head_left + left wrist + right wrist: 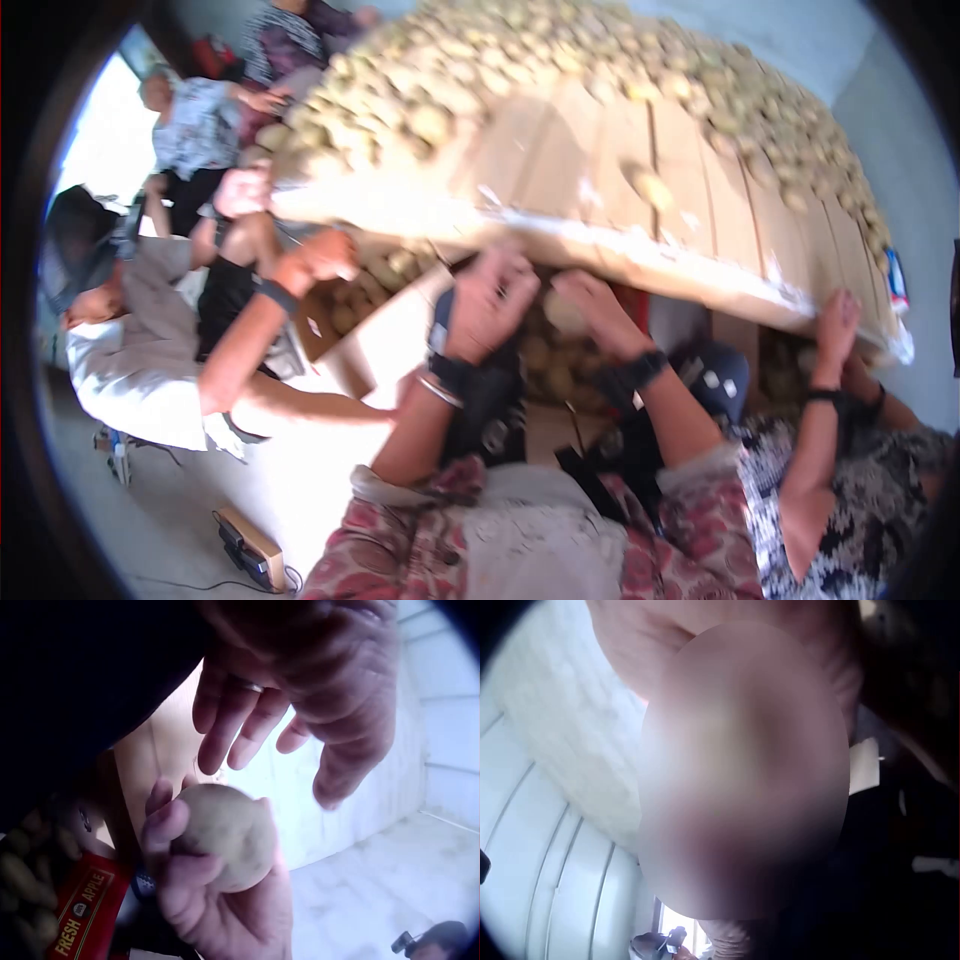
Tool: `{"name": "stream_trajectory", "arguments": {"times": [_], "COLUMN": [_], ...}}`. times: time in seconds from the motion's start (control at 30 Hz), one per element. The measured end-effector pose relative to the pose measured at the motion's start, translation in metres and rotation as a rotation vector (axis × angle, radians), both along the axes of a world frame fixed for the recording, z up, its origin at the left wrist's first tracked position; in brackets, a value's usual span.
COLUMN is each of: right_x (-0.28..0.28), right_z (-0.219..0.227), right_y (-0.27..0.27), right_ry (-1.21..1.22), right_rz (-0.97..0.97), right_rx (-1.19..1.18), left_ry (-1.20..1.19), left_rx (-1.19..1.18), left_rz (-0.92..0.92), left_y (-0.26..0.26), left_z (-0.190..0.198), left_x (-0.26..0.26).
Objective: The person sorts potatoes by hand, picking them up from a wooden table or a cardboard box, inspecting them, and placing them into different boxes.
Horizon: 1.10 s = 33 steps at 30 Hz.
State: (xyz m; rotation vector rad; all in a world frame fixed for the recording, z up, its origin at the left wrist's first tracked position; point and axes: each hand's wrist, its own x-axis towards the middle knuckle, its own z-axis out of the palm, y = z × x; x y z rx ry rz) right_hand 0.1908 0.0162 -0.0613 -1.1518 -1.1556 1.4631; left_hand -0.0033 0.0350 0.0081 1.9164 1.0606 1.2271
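A: What does your left hand point(300, 682) do in the left wrist view?
B: Your left hand is loosely spread above the potato point(236, 832), its fingers apart and pinching nothing; a ring encircles one finger.
A: And your right hand point(225, 907)?
B: Your right hand grips the potato from below, fingers and thumb curled round it. The head view places it low, between your two hands, near the close edge of the tabletop point(560, 150). In your right wrist view an oval blur hides the grip.
A: Describe the specimen you hold.
B: Your potato is rounded and pale tan, its skin mostly smooth, with shallow dimples and a duller patch beside your fingers.
A: Note the materials before you.
B: The tabletop shows flat, light brown panels divided by dark seams, with a whitish strip along its near edge. A heap of potatoes point(440, 70) covers its far side, the pieces rounded to oval; a single oval potato point(652, 187) lies apart on the bare panels.
A: Which containers surround you?
B: To your left, an open cardboard box point(316, 335) holds potatoes. Below your hands, between your knees, lie more potatoes point(560, 370). The left wrist view shows a red printed panel point(86, 911), lettered "FRESH APPLE", beside loose potatoes point(26, 877).
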Motion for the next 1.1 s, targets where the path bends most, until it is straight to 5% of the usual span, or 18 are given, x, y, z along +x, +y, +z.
{"name": "stream_trajectory", "arguments": {"times": [0.17, 0.33, 0.53, 0.7, 1.1], "right_x": [0.004, -0.009, -0.005, -0.011, -0.005], "right_z": [-0.028, -0.020, 0.007, 0.030, 0.047], "right_y": [-0.002, -0.007, -0.012, -0.020, -0.018], "right_ry": [-0.393, -0.153, -0.233, -0.078, 0.036], "right_rz": [-0.114, -0.194, 0.041, 0.039, 0.007], "right_rx": [0.045, -0.162, -0.063, -0.208, -0.119], "left_ry": [0.048, 0.043, 0.104, 0.158, 0.141], "left_rx": [-0.073, 0.060, 0.070, 0.124, 0.136], "left_rz": [-0.078, -0.043, -0.023, 0.013, 0.024], "left_y": [-0.005, -0.004, -0.003, -0.005, -0.004], "left_z": [0.011, 0.002, -0.002, -0.007, -0.002], "left_x": [-0.009, -0.017, -0.017, -0.015, -0.010]}}
